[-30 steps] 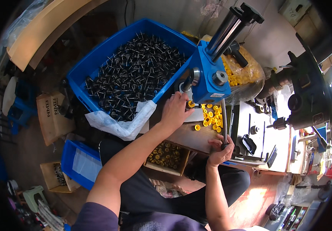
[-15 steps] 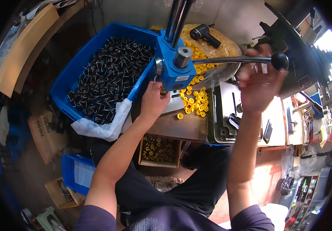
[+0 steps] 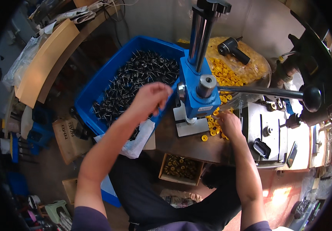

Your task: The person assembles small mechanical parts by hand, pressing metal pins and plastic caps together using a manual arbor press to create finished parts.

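My left hand (image 3: 151, 101) is over the near right part of a blue bin (image 3: 82, 101) full of black parts with thin metal pins (image 3: 135, 79). Its fingers are curled together, and what they may hold cannot be made out. My right hand (image 3: 230, 124) reaches down to the loose yellow caps (image 3: 213, 125) on the bench, fingers bent and their tips partly hidden among the caps. Between the hands stands a blue hand press (image 3: 196, 90) with a steel base plate (image 3: 191, 128). Its long lever (image 3: 262, 91) ends in a black ball knob, which neither hand touches.
Behind the press lies a clear bag of yellow caps (image 3: 246, 71) with a black hand-held blower (image 3: 233, 49) on top. A metal machine table (image 3: 255, 119) is at the right. Under the bench edge sits a cardboard box of yellow-and-dark parts (image 3: 180, 168).
My left hand has left the press base and moved over the blue bin. My right hand has let go of the lever and come down to the yellow caps. The view has shifted.
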`<state>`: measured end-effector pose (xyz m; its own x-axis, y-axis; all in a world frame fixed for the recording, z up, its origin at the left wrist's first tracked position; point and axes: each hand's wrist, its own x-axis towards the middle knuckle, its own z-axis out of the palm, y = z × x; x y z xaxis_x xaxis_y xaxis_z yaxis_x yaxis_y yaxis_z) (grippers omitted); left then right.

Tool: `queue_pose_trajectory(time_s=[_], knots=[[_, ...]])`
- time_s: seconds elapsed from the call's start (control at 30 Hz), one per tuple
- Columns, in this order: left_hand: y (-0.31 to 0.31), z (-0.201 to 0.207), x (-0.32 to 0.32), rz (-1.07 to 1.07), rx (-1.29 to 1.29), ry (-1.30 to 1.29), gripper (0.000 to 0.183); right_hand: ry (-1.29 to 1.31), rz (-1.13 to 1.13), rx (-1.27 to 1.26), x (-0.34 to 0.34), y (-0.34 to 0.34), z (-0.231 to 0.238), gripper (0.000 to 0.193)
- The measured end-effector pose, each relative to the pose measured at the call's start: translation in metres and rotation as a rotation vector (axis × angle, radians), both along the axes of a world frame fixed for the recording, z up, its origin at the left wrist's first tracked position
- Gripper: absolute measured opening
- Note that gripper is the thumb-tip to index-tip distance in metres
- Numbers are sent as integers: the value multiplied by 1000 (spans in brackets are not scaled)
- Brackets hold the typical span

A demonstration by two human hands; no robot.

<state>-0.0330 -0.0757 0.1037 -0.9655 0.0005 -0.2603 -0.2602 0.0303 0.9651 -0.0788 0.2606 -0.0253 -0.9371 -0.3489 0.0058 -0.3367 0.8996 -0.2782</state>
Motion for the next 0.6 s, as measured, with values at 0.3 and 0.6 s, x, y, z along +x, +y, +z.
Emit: queue_pose_trajectory(time_s=[0.3,0.6], knots=[[-18,-85,-192,19,-1222,541,20,-141,-5,-56,2,-9,5,14],[-18,-74,-189,-68,-1319,429,12,-55,9,-11,-4,3,5,9]])
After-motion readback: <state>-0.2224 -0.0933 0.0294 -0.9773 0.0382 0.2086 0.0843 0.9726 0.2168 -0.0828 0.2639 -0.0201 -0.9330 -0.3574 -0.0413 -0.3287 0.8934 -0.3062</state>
